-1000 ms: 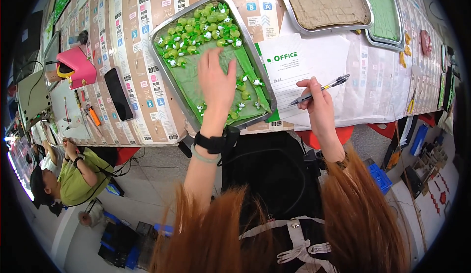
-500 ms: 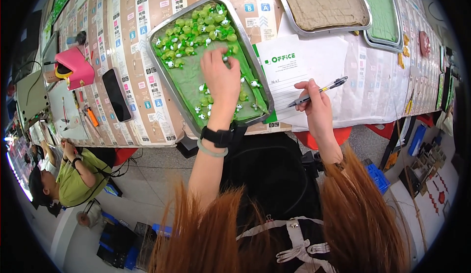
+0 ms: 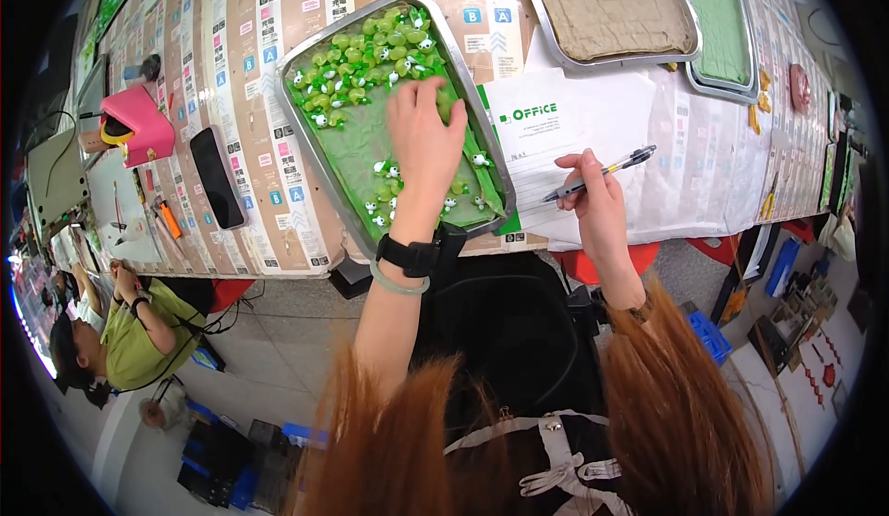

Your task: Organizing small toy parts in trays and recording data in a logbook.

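A metal tray (image 3: 294, 113) lined with green cloth holds many small green-and-white panda-like figures (image 3: 366, 57), most of them heaped at its far end. Over the tray's middle right is my left hand (image 3: 424, 141), palm down, its thumb spread from the bent fingers. Its fingertips touch the near edge of the heap, and I see nothing gripped in them. A smaller group of figures (image 3: 386, 169) lies beside and below that hand. My right hand (image 3: 597, 196) holds a pen (image 3: 607, 171) above a lined paper sheet (image 3: 546, 159) with a green edge, right of the tray.
Two more trays, one with a brown lining (image 3: 611, 6) and one with a green lining (image 3: 718, 25), stand at the far right. Left of my tray lie a phone (image 3: 218, 178), a pink case (image 3: 139, 127) and an orange-handled tool (image 3: 170, 220). Another person (image 3: 148, 331) sits at the left.
My left hand has shifted slightly right and away from me, its thumb and fingers more spread. A few figures near it have moved toward the heap. The right hand with the pen stays put.
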The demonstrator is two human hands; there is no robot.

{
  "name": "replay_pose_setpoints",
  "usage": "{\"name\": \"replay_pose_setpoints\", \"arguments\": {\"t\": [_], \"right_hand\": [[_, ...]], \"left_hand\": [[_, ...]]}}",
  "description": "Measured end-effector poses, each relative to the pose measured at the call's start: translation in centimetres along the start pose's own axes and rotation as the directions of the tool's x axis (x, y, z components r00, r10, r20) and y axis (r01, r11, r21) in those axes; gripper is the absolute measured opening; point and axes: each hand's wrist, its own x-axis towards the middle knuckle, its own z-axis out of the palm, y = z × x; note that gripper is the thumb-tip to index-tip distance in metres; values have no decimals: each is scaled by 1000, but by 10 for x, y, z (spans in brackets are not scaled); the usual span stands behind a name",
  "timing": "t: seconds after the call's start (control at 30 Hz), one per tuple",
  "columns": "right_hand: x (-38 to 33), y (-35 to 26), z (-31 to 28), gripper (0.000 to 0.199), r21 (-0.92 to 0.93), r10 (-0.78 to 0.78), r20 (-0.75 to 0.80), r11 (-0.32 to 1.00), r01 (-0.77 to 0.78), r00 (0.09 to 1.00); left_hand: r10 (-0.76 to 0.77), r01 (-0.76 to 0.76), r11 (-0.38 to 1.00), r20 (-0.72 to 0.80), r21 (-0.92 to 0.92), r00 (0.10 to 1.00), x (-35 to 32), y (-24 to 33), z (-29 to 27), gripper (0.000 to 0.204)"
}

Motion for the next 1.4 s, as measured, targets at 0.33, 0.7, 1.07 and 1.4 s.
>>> {"name": "replay_pose_setpoints", "arguments": {"t": [0.33,0.7,1.07,1.4], "right_hand": [[0,0,0,37,-14,-9,9,1000,9,1000],[-2,3,-4,36,-3,5,-9,1000,-5,1000],[-1,4,-2,35,7,28,7,1000,-28,1000],[-1,-1,3,34,9,1,16,1000,-1,1000]], "left_hand": [[23,-23,1000,-201,2,979,2,1,7,24],[28,-6,993,-189,118,982,-1,-7,10,31],[-5,-12,995,172,97,985,-6,4,-14,28],[-204,196,978,-148,-66,968,13,-14,-15,29]]}}
